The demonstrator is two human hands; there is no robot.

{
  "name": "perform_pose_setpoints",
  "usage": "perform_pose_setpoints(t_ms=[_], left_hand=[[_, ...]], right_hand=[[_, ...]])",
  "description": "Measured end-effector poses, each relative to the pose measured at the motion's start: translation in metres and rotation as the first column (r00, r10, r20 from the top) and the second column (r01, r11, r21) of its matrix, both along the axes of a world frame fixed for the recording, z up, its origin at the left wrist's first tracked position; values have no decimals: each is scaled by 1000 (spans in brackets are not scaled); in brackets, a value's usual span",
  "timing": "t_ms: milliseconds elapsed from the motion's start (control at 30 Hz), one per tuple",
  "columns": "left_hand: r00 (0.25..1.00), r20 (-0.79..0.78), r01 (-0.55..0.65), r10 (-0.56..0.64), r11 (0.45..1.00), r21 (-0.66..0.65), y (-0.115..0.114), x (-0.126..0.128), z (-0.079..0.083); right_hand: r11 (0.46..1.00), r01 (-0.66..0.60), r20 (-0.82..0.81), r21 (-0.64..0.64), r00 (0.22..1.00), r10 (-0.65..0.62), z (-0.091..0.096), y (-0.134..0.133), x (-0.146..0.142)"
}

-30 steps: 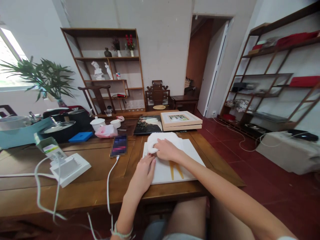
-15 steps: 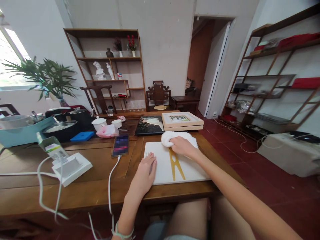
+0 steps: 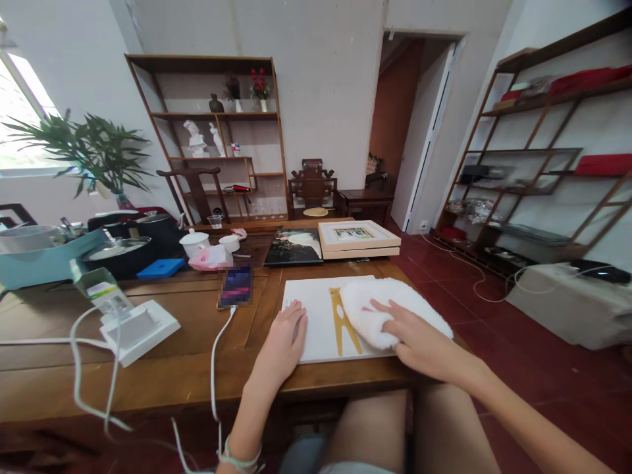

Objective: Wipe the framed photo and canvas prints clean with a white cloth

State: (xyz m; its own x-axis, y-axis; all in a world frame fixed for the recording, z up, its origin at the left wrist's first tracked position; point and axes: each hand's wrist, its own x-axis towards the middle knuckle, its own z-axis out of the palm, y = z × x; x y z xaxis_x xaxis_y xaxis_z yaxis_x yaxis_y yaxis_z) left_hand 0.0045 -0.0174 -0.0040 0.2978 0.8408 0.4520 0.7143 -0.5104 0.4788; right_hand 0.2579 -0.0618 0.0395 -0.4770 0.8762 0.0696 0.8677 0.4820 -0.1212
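A white board (image 3: 315,342) lies flat near the front edge of the table. On it is a flat yellow shape (image 3: 338,316) with two splayed legs and an oval gap in its middle; whether it is printed or a separate piece I cannot tell. My left hand (image 3: 285,336) rests on the board's left edge, fingers stretched out and holding nothing. A fluffy white cloth (image 3: 415,299) covers the board's right part and hangs past its side. My right hand (image 3: 407,332) presses into this cloth, with its fingertips partly sunk in the pile.
Behind the board lie a dark picture panel (image 3: 295,247) and light wooden frames (image 3: 360,249). To the left are a phone (image 3: 236,288) on a white cable (image 3: 214,368), an opened white box (image 3: 143,329), a blue box (image 3: 160,268), white cups (image 3: 194,242) and a lidded pan (image 3: 118,253).
My right hand has moved the cloth toward me and to the right, off the top of the yellow shape. The cloth has spread from a bunched wad. My left hand stays in place.
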Motion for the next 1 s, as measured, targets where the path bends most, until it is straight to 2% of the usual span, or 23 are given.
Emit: perform_pose_setpoints(t_ms=[133, 233, 333, 500, 633, 733, 833, 900, 1000], left_hand=[[1000, 4, -4, 4, 1000, -3, 0, 0, 0], [1000, 14, -1, 1, 1000, 1, -1, 0, 0], [1000, 19, -3, 3, 1000, -1, -2, -1, 0], [1000, 17, 0, 0, 1000, -12, -1, -1, 0], [1000, 6, -26, 26, 999, -25, -1, -1, -1], [992, 3, -126, 126, 992, 8, -2, 0, -1], [943, -29, -330, 331, 944, 23, -5, 1, 1], [891, -82, -448, 447, 894, 11, -7, 2, 3], [861, -130, -496, 491, 868, -9, -9, 2, 6]], right_hand=[[999, -35, -32, -25, 999, 34, 2, -45, -2], [1000, 6, -51, -26, 999, -7, 0, -55, 1], [997, 76, -62, -31, 995, -78, -4, -40, 5], [977, 202, -81, 63, 977, -197, -11, 13, 8], [964, 249, -116, 93, 964, -238, -14, 46, 10], [971, 217, -127, 105, 971, -203, -17, 57, 11], [973, 196, -131, 120, 975, -180, -22, 56, 9], [961, 249, -133, 121, 963, -233, -25, 52, 7], [928, 350, -101, 128, 935, -339, -27, 48, 5]])
